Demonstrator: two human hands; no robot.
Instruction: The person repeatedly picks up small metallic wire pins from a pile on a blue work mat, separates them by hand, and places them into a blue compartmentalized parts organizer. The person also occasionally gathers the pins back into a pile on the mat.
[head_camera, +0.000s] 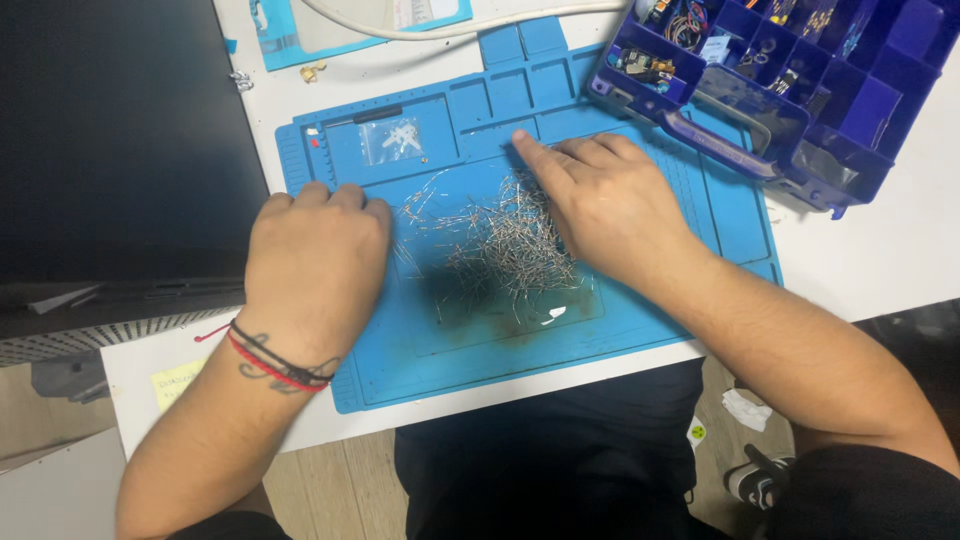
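Note:
A pile of small thin metal pins (505, 245) lies spread on a blue silicone work mat (700, 200). My left hand (315, 265) rests knuckles-up on the mat's left part, fingers curled under, just left of the pins. My right hand (600, 200) lies flat over the pile's right edge, its index finger stretched toward the mat's upper middle. I cannot tell whether either hand pinches a pin. A red and black cord bracelet (275, 362) circles my left wrist.
A dark blue compartment box (790, 75) with small parts stands open at the upper right. A small clear bag (397, 140) lies in the mat's upper left. A black monitor (110, 150) fills the left side. A white cable (450, 25) crosses the top.

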